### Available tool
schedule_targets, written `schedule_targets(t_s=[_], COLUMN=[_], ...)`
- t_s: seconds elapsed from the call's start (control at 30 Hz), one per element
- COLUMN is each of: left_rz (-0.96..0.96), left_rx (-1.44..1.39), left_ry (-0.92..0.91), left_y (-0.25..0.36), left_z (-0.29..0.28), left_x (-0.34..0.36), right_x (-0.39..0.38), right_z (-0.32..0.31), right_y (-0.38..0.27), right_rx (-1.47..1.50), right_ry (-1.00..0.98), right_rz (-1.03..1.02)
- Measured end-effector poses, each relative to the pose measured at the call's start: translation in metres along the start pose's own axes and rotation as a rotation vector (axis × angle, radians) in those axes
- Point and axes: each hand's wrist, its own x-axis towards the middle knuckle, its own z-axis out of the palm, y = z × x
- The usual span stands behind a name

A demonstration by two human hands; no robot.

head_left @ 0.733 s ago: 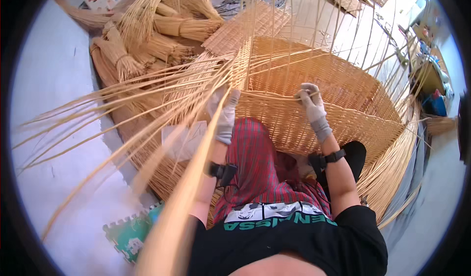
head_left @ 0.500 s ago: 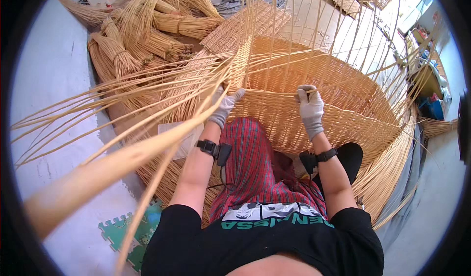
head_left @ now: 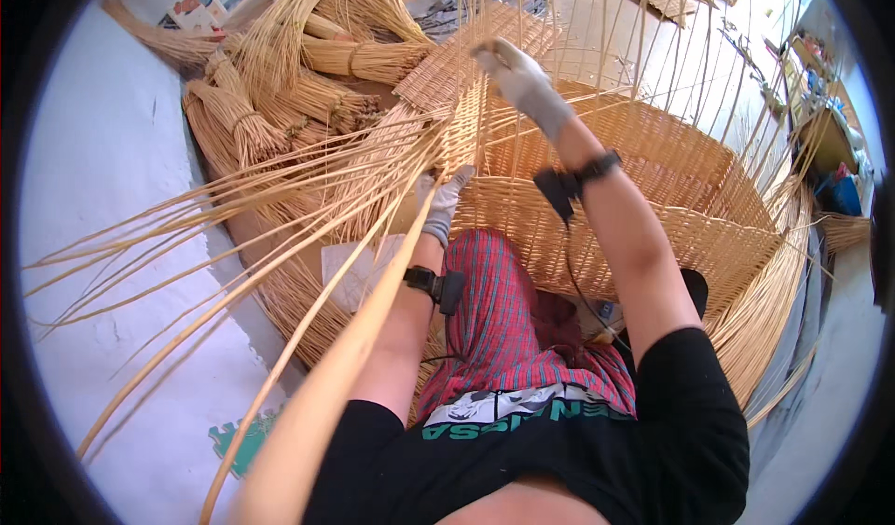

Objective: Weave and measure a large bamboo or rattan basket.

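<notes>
A large woven wicker basket [head_left: 643, 236] lies across my lap, its thin upright rods rising from the far side. My left hand [head_left: 446, 203], in a pale work glove, is closed on the basket's near left corner, where many long rods fan out to the left. One thick rod [head_left: 317, 404] runs from beside this hand toward me, blurred near the lower edge. My right hand [head_left: 522, 87], also gloved, is raised above the far left of the basket among the upright rods. Its fingers are bent together; what they hold, if anything, I cannot make out.
Tied bundles of rods [head_left: 364, 57] are heaped at the far left. A flat woven panel [head_left: 503, 35] lies beyond the basket. More long rods [head_left: 764, 310] lie along its right side. A pale wall [head_left: 112, 171] stands at the left, with a green foam mat [head_left: 247, 441] below.
My right hand has left the basket's near edge and moved up and left to the upright rods. The left hand stays at the corner. The thick rod has swung toward the right.
</notes>
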Motion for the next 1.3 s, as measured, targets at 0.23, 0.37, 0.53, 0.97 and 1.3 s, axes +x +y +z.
schedule_targets(t_s=[0.23,0.37,0.53,0.97,1.3], left_rz=[0.164,0.016,0.006,-0.131,-0.061], left_rx=[-0.384,-0.539,-0.439,0.031,-0.197], left_ry=[0.213,0.003,-0.002,-0.691,-0.506], left_y=[0.017,0.013,-0.007,0.098,0.072], left_z=[0.018,0.009,0.004,0.054,0.062], left_x=[-0.006,-0.006,-0.005,-0.024,-0.025], right_x=[0.085,0.031,-0.132,-0.15,-0.078], right_z=[0.041,0.021,-0.025,-0.049,-0.066], right_y=[0.088,0.067,0.104,0.112,0.106], right_rx=[-0.64,-0.486,0.135,0.271,0.002], right_ry=[0.279,0.471,0.612,0.414,0.372], right_rz=[0.043,-0.161,-0.305,0.384,-0.156])
